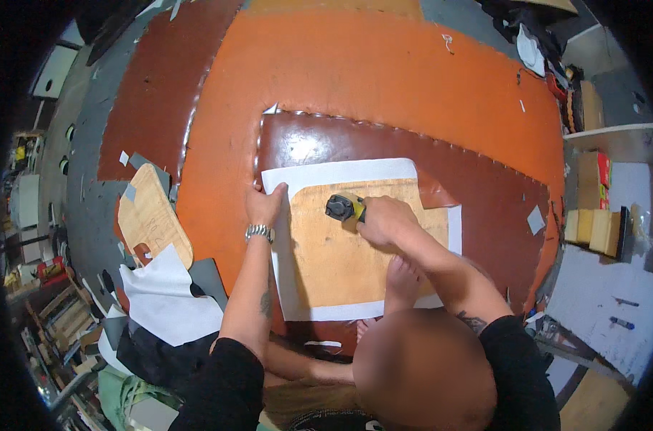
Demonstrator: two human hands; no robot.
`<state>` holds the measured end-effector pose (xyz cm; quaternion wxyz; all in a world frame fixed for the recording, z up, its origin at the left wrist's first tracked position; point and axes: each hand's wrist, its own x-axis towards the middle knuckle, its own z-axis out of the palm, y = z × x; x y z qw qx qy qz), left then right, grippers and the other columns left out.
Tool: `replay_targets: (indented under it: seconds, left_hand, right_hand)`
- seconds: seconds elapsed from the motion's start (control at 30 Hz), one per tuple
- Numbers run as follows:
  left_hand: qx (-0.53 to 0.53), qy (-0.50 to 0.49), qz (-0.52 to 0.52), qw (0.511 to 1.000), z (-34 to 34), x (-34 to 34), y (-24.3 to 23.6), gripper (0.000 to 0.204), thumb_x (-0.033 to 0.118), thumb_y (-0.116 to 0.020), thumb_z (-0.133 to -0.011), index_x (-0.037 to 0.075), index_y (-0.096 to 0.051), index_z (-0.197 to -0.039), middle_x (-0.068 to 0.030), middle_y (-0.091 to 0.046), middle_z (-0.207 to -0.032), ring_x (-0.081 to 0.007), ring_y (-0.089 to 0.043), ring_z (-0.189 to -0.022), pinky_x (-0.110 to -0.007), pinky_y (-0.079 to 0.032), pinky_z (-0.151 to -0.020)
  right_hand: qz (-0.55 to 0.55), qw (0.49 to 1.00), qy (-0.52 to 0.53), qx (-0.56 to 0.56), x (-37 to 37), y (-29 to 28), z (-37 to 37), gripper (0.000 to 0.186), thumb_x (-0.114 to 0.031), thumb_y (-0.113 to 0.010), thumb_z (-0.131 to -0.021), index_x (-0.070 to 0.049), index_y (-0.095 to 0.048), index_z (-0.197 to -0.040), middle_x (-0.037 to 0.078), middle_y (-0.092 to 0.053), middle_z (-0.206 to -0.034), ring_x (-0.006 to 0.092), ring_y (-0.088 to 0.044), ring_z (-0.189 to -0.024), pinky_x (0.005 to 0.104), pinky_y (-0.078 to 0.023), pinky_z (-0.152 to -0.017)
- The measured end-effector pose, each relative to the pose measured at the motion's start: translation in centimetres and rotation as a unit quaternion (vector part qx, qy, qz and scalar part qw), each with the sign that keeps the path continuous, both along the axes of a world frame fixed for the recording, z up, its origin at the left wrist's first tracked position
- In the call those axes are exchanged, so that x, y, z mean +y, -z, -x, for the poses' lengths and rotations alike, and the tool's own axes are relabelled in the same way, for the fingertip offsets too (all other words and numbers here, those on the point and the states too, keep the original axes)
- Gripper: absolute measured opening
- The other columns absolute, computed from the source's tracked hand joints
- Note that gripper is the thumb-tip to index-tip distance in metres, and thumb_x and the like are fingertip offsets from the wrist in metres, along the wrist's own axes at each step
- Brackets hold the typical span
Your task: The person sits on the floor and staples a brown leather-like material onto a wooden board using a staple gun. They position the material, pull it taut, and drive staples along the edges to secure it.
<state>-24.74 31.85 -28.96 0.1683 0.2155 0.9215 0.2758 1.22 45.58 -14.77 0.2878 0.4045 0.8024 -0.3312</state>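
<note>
A tan board (pixel 337 266), a flat pattern with rounded corners, lies on a larger white sheet (pixel 348 170) whose edges stick out around it. At the sheet's far left corner, my left hand (pixel 264 207) grips the edge, thumb on top. Over the board's far middle, my right hand (pixel 387 219) is wrapped round a yellow and black handheld power tool (pixel 343 207). Its black round head points left, and its working end is hidden from above. My bare foot (pixel 403 281) rests on the near right part of the board.
Beneath lie dark red leather-like material (pixel 499 208) and orange material (pixel 384 72). Another tan board (pixel 156 215) and white scraps (pixel 172 302) are at the left. Boxes (pixel 592 230) and a marker (pixel 621 323) sit at the right. A shelf of stacked pieces (pixel 53 309) stands far left.
</note>
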Motion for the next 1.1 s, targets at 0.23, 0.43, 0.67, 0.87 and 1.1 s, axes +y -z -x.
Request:
replay_targets:
  seconds: [0.23, 0.43, 0.67, 0.87, 1.1]
  left_hand:
    - [0.061, 0.160, 0.003, 0.985, -1.8, 0.5, -3.2, 0.026, 0.022, -0.082, -0.087, -0.001, -0.077, -0.099, -0.0170, -0.076, -0.100, -0.0321, -0.075, -0.090, -0.040, -0.058, -0.083]
    - [0.011, 0.142, -0.119, 0.983, -7.9, -1.6, -5.1, 0.011, 0.010, -0.078, -0.089, 0.000, -0.078, -0.092, -0.0161, -0.074, -0.093, -0.0301, -0.074, -0.083, -0.039, -0.058, -0.077]
    - [-0.006, 0.119, -0.092, 0.989, -10.6, -2.8, -3.2, 0.012, 0.012, -0.076, -0.091, 0.003, -0.080, -0.099, -0.0148, -0.076, -0.099, -0.0343, -0.074, -0.089, -0.043, -0.058, -0.080]
    - [0.064, 0.196, -0.009, 0.979, -13.6, -3.9, -1.6, 0.032, 0.013, -0.066, -0.097, 0.011, -0.075, -0.128, -0.0106, -0.065, -0.145, -0.0358, -0.074, -0.098, -0.046, -0.061, -0.085]
    - [0.031, 0.287, 0.091, 0.953, -14.2, -5.7, -2.9, 0.048, 0.017, -0.061, -0.101, 0.009, -0.059, -0.148, -0.0128, -0.047, -0.163, -0.0406, -0.073, -0.090, -0.049, -0.061, -0.082]
  right_hand:
    - [0.020, 0.997, 0.071, -0.015, 0.8, 0.2, 0.4, 0.049, -0.044, -0.064, -0.093, 0.000, -0.078, -0.109, 0.024, -0.077, -0.111, 0.0406, -0.075, -0.106, 0.0487, -0.059, -0.092]
    - [0.012, 0.997, 0.074, -0.005, 1.8, 1.3, 0.1, 0.053, -0.047, -0.063, -0.093, 0.001, -0.078, -0.111, 0.023, -0.076, -0.117, 0.0413, -0.074, -0.110, 0.0494, -0.058, -0.095]
    - [0.012, 0.991, 0.115, 0.063, 0.5, 3.0, -2.0, 0.046, -0.046, -0.064, -0.093, -0.006, -0.077, -0.112, 0.023, -0.077, -0.112, 0.0424, -0.073, -0.106, 0.0502, -0.057, -0.092]
    - [0.003, 0.986, 0.136, 0.096, -0.9, 3.5, -2.1, 0.044, -0.041, -0.068, -0.092, -0.003, -0.074, -0.113, 0.026, -0.076, -0.104, 0.0443, -0.073, -0.101, 0.0519, -0.058, -0.089]
    - [0.070, 0.973, 0.125, 0.183, -2.5, 2.6, 3.0, 0.045, -0.039, -0.072, -0.087, 0.001, -0.077, -0.106, 0.030, -0.075, -0.101, 0.0471, -0.073, -0.099, 0.0511, -0.059, -0.088]
